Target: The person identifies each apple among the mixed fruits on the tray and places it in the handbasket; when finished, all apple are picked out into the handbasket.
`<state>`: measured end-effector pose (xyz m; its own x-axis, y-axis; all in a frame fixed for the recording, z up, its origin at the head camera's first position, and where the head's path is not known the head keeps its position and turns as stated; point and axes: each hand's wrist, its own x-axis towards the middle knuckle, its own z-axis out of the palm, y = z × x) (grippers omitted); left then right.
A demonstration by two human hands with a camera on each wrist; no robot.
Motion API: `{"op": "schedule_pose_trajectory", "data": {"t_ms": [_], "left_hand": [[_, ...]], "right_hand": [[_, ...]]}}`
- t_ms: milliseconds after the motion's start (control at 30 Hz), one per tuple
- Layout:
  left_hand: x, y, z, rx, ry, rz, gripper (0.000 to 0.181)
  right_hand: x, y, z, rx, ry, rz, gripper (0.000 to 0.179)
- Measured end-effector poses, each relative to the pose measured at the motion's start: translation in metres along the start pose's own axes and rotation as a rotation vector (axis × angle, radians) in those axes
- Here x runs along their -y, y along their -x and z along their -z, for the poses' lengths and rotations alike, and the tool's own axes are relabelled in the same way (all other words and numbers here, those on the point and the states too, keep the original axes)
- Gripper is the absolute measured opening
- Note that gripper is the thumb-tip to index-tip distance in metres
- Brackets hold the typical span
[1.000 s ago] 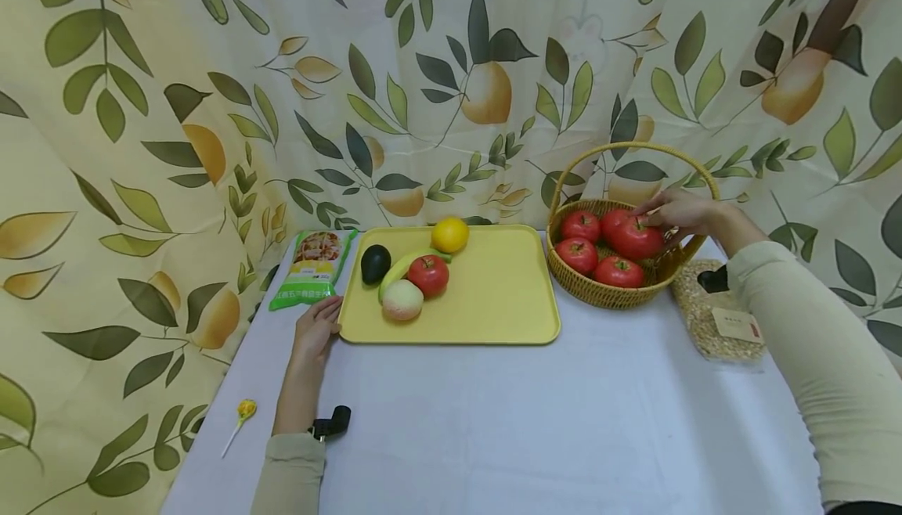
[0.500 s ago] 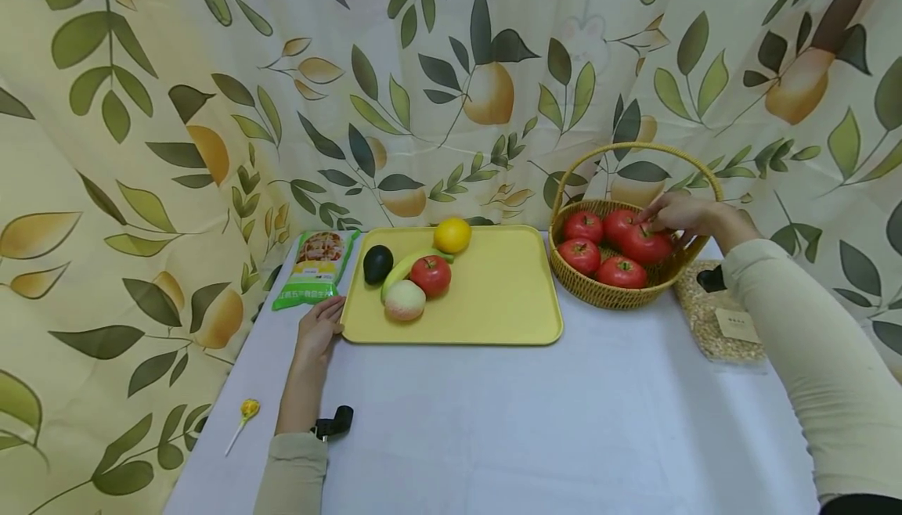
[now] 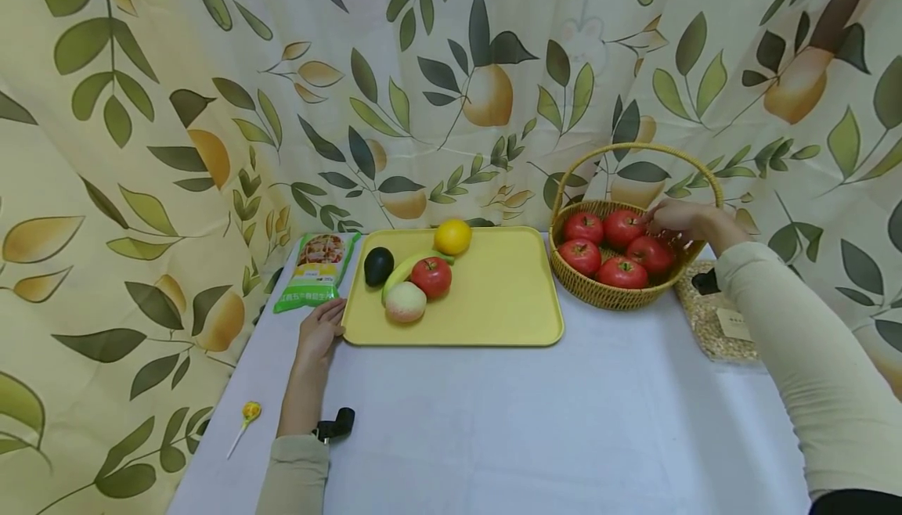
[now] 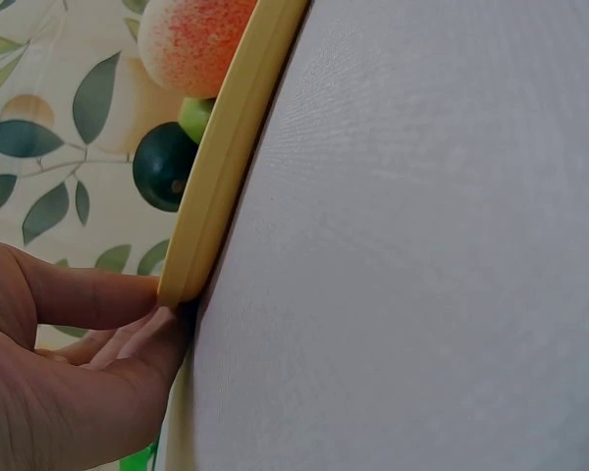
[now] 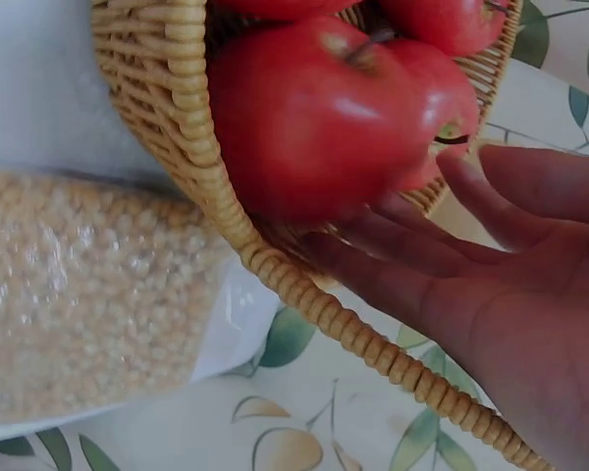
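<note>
The red apple [image 3: 650,253] is seen lying in the wicker basket [image 3: 606,293], at its right-hand side, and the right hand [image 3: 678,217] is held just over and beside it, fingers [image 5: 412,285] loosely extended; from the right wrist view the apple [image 5: 324,118] is bulging against the basket wall [image 5: 177,128] with the fingertips touching or very nearly touching its underside, and no closed grip is shown. Four more red apples [image 3: 583,227] are packed around it in the same basket, beneath the arched handle [image 3: 634,150]. Just right of the basket, a clear bag of grain [image 3: 715,319] is laid on the white tablecloth [image 3: 493,421]. Further left, the yellow tray [image 3: 507,304] is steadied at its near left corner by the left hand [image 3: 319,335]; in the left wrist view the tray's rim [image 4: 226,167] is touched by the thumb [image 4: 88,299] and by fingers beneath it, resting lightly rather than clenched. On the tray, an avocado [image 3: 378,266], a banana [image 3: 398,271], a red apple [image 3: 431,276], a peach [image 3: 405,302] and a lemon [image 3: 452,236] are grouped at the left. A green packet [image 3: 313,271] is lying beside the tray, and a lollipop [image 3: 243,416] is near the table's left edge.
</note>
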<state>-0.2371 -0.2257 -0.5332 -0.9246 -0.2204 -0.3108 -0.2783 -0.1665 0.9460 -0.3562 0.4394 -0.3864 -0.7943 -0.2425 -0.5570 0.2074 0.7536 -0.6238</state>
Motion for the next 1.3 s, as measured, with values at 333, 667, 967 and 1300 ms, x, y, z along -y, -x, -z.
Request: {"op": "schedule_pose_trajectory", "data": {"t_ms": [333,667,967,1300], "left_hand": [[0.002,-0.002,0.000,0.000,0.003,0.001,0.073],[0.000,-0.001,0.001,-0.003,0.003,0.003,0.073],[0.000,-0.003,0.002,-0.003,0.003,0.011,0.071],[-0.001,0.002,0.000,0.004,0.005,0.010,0.071]], "right_hand": [[0.002,0.004,-0.002,-0.141,-0.128,0.098,0.053],[0.019,0.010,-0.008,-0.160,-0.181,0.157,0.051],[0.052,0.014,-0.028,-0.129,-0.211,0.172,0.053],[0.089,0.004,-0.051,-0.092,-0.198,0.281,0.049]]}}
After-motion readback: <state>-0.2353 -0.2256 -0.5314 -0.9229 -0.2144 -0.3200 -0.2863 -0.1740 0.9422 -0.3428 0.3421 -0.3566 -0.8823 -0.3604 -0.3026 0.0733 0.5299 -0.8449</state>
